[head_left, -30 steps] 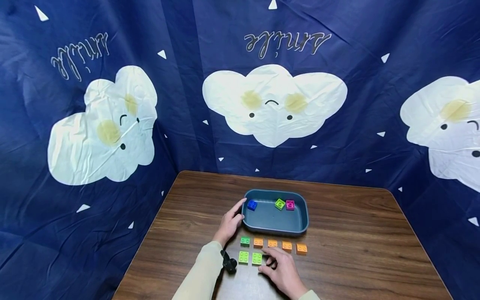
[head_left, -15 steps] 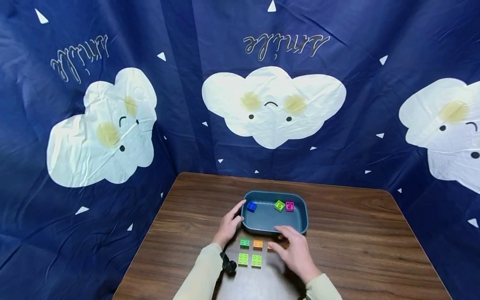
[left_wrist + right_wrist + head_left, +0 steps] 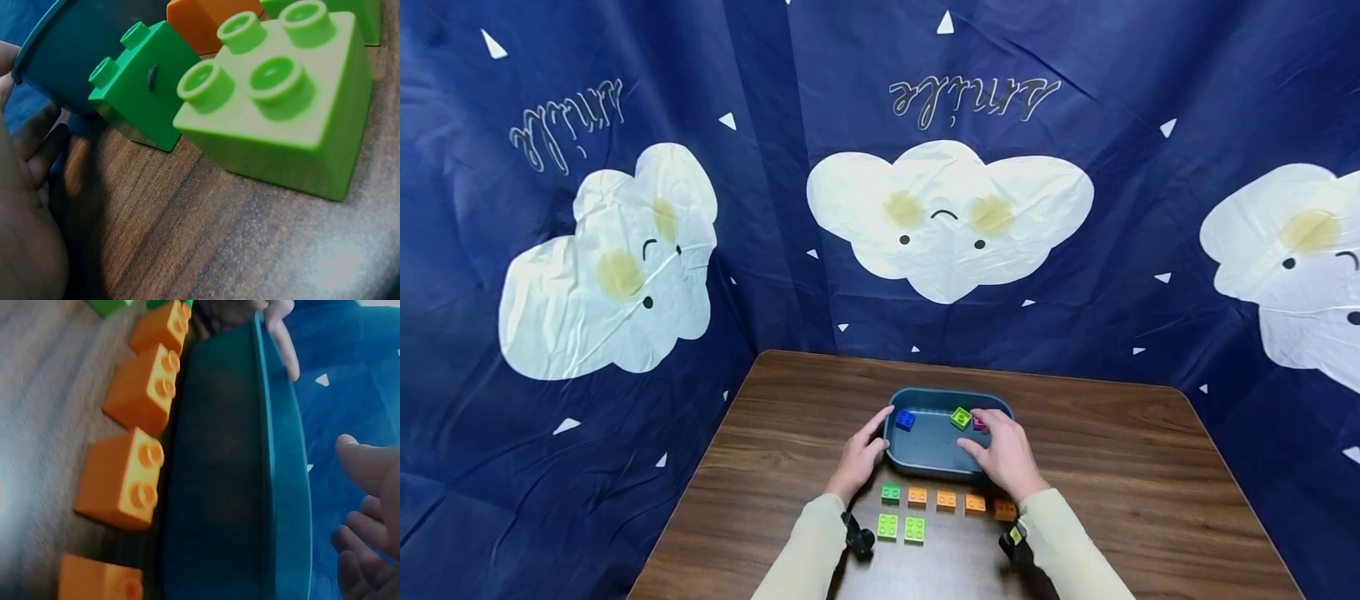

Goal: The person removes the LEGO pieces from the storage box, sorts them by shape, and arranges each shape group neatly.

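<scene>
My left hand [image 3: 855,462] grips the left end of a dark teal tray [image 3: 940,467], with its fingers and thumb at the rim. The right hand [image 3: 1011,454] is over the tray's right end, thumb and forefinger spread apart, with nothing between them. Its fingertips overlap a pink brick [image 3: 977,423] in the head view, partly hiding it. Beside that lies a lime brick [image 3: 960,418], its hollow underside facing up. A blue brick [image 3: 906,420] sits studs up near the left wall inside the tray.
In front of the tray stand a green two-stud brick [image 3: 891,493] and several orange bricks [image 3: 946,500] in a row. Nearer me are two lime four-stud bricks [image 3: 914,530]. A blue cloth [image 3: 880,325] with clouds hangs behind the wooden table [image 3: 1097,442].
My right hand has moved from beside the lime bricks, over the orange row, to above the right end of the tray. The left hand has stayed at the rim.
</scene>
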Tool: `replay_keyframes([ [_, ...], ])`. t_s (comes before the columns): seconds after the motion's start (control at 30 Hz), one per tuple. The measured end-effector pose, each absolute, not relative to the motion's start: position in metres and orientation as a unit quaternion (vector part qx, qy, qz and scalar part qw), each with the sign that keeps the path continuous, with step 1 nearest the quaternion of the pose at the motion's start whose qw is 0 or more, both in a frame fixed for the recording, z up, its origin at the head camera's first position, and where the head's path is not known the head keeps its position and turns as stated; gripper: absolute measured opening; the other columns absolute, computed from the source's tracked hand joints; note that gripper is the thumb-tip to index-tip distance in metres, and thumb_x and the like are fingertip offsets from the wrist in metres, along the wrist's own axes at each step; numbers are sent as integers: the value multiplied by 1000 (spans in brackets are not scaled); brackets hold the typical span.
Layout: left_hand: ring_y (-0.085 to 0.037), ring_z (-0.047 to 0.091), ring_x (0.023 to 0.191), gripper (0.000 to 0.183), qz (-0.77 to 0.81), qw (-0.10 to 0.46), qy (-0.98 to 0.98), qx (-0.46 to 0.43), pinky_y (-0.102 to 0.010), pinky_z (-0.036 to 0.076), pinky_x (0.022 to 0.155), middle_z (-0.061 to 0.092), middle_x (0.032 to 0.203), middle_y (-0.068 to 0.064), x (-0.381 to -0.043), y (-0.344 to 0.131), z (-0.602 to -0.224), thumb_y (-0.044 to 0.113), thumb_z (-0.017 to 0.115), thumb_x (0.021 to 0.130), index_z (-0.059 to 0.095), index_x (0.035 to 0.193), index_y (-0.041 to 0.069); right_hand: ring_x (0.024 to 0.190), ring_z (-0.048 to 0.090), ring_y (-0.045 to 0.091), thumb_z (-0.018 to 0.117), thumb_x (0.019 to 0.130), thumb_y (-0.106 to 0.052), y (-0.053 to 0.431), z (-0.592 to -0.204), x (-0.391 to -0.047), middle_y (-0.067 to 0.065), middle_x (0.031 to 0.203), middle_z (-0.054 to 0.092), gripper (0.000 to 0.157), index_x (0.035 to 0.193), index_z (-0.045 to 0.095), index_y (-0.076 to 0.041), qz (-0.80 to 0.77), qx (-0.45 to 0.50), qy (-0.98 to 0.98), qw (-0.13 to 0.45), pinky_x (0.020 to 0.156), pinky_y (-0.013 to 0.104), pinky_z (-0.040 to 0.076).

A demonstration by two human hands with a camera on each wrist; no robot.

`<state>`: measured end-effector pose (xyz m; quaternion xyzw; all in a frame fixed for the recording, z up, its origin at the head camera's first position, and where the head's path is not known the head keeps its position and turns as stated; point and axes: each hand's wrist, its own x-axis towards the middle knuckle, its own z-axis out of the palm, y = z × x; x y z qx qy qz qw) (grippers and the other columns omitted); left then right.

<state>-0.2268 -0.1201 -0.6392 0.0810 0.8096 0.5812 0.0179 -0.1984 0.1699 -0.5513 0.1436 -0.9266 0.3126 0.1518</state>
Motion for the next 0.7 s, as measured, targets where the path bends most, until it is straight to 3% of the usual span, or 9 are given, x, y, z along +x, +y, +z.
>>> replay_keyframes([
  [0.13,-15,48,59,64,587,26,805,79,-32,44,71,49,67,-8,-225,-120,-639,13,55,98,50,156,40,118,68,36,88,85,-30,169,-553,-212,18,129,70,59,132,70,0,300,131,-938,114,100,53,54],
  [0.4,-19,50,60,63,594,35,801,68,-30,44,69,48,68,-3,-221,-122,-638,13,54,100,50,157,39,115,67,35,87,86,-28,161,-561,-228,20,129,68,59,132,69,3,263,127,-955,60,98,53,54],
  [0.7,-12,47,58,64,596,26,799,78,-27,43,64,45,65,3,-225,-120,-641,11,56,97,51,156,38,118,67,36,87,87,-28,156,-567,-244,21,132,67,58,133,68,3,214,127,-968,38,98,53,54],
])
